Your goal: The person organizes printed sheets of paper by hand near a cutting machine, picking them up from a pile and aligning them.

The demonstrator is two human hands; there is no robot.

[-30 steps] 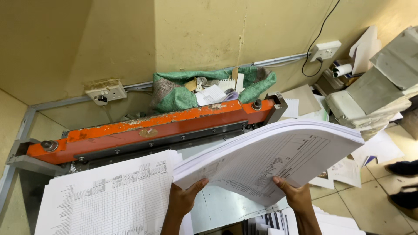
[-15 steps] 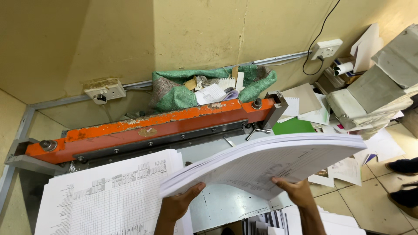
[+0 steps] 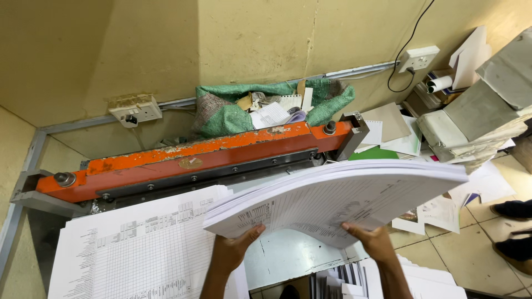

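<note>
The left hand [image 3: 235,250] and right hand [image 3: 372,242] each clasp the near edge of a thick paper stack [image 3: 338,196], held sagging above the cutter's table [image 3: 282,257]; such shallow holds could let sheets fan and slide off; the orange cutter bar [image 3: 194,160] lies just beyond.

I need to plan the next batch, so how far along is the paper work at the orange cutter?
One printed stack already lies flat on the cutter bed at left. In hand: the left hand and right hand hold a thick, bowed stack of sheets above the bed, in front of the orange cutter. Left: this stack is not yet set down, and more printed sheets wait below.
</note>
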